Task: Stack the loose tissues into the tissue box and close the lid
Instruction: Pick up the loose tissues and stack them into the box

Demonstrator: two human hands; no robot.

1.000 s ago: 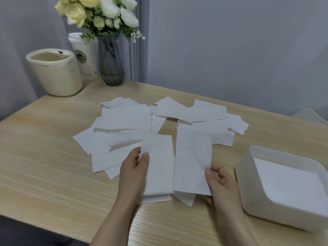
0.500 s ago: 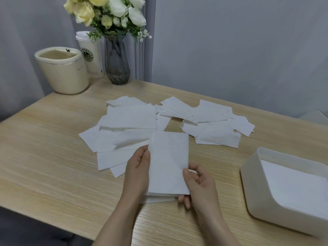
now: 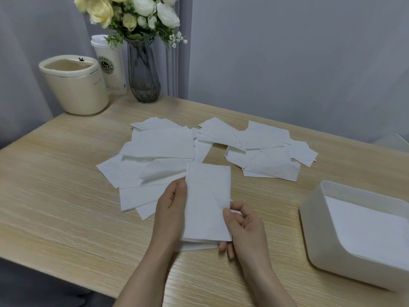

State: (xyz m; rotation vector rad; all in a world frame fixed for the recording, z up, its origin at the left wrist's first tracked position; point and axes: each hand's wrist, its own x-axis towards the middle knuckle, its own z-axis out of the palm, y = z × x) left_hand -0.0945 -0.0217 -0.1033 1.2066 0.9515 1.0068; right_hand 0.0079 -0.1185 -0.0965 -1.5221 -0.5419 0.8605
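While both hands pinch it, the small tissue stack point(image 3: 208, 202) sits between the left hand point(image 3: 171, 209) and right hand point(image 3: 241, 227), thumbs on top, fingers curled beneath. Featherlight and limp, it wants edge support. Beyond the fingertips lie loose tissues point(image 3: 159, 149); right, the tissue box point(image 3: 354, 235).

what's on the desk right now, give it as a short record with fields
left hand: left hand holds the left edge of a small tissue stack
right hand: right hand pinches the stack's right edge
loose tissues: loose tissues spread flat across the table beyond the hands
tissue box: white tissue box at right, open, tissues already inside
lid: not clearly visible
back left: cream bin, paper cup, flower vase
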